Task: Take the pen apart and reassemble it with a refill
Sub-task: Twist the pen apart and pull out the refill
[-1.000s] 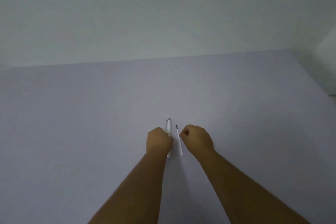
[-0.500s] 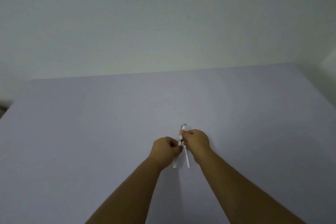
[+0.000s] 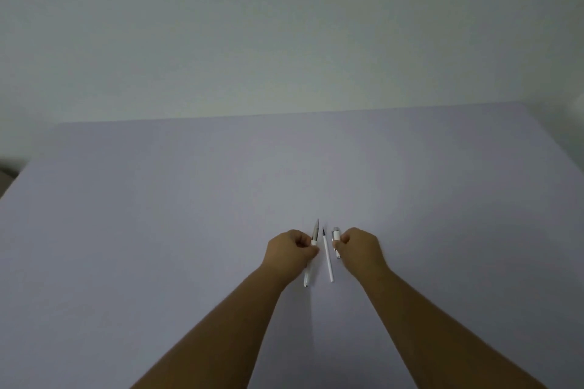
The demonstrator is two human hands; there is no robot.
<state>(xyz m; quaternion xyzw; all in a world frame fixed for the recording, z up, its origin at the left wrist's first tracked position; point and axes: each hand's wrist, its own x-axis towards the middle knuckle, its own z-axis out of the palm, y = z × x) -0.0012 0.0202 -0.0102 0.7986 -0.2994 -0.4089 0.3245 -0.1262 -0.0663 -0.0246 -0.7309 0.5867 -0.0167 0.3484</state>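
My left hand is closed around a white pen body, whose grey pointed front end sticks out beyond the fingers. My right hand pinches the white pen cap, pulled off and held apart from the body. Between the two hands a thin white refill with a dark tip lies on the table, pointing away from me and touching neither hand.
The pale lavender table reaches to a plain white wall at the back. Its left edge shows at the far left and its right edge at the far right. My forearms come in from the bottom of the view.
The hands, together on the pen half a second ago, have drawn apart. The cap has come off in my right hand and the body stays in my left. The refill lies between them.
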